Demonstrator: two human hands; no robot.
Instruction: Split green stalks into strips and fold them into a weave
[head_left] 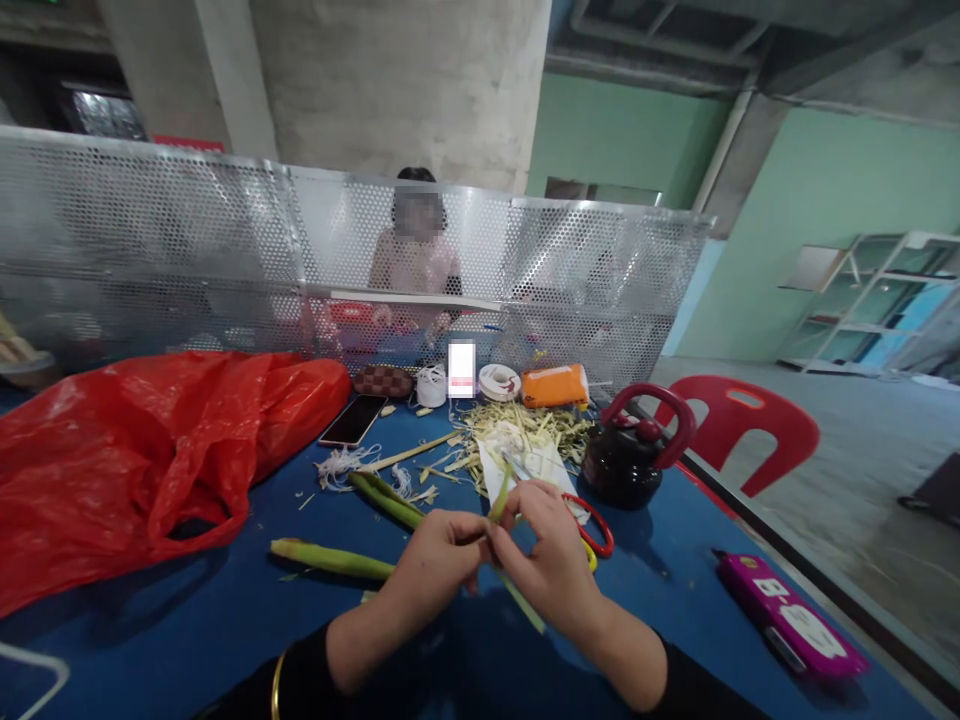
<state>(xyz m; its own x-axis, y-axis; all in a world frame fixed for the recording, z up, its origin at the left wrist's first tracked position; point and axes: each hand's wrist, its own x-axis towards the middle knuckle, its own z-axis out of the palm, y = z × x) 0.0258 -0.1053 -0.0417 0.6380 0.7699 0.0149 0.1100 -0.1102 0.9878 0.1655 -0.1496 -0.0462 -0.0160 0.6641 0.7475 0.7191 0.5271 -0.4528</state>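
Note:
Both my hands meet over the blue table [187, 620], pinching a thin green leaf strip [501, 505] between them. My left hand [439, 562] is closed on the strip's lower part. My right hand [551, 560] is closed on it too, fingers curled. The strip's lower end [525, 605] trails out below the hands. Two green stalks lie close by: one [330, 558] left of my left hand, another [386, 497] just beyond it. Red-handled scissors [592, 525] lie under my right hand, partly hidden.
A big red plastic bag [150, 450] fills the table's left side. A phone [352, 420], a pile of leaf trimmings [525, 425], a dark kettle with a red handle [630, 455], an orange packet [555, 385] and a purple case [787, 615] are around. A perforated metal screen [225, 250] stands behind, with a person beyond it.

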